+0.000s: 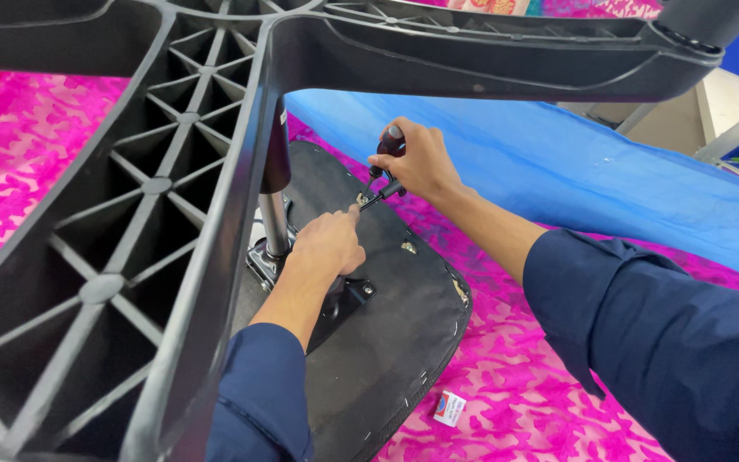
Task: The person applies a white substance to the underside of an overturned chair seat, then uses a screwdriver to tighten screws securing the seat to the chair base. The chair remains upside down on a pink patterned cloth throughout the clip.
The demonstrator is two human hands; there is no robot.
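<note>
Bright, even light from above; soft shadows; the near black chair base (130,222) looks slightly blurred and stretched.

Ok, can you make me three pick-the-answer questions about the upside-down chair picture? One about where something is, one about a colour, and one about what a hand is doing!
1. Where does the small white box lie?
A. on the pink cloth
B. on the seat underside
C. in a hand

2. What colour are the sleeves?
A. red
B. dark blue
C. yellow

3. What is the right hand doing?
A. lying flat and open
B. gripping a screwdriver
C. holding the box

Answers: 1 A, it sits on the cloth beside the seat. 2 B, both arms show dark blue. 3 B, fingers wrap its handle; the left hand rests near the tip.
</note>
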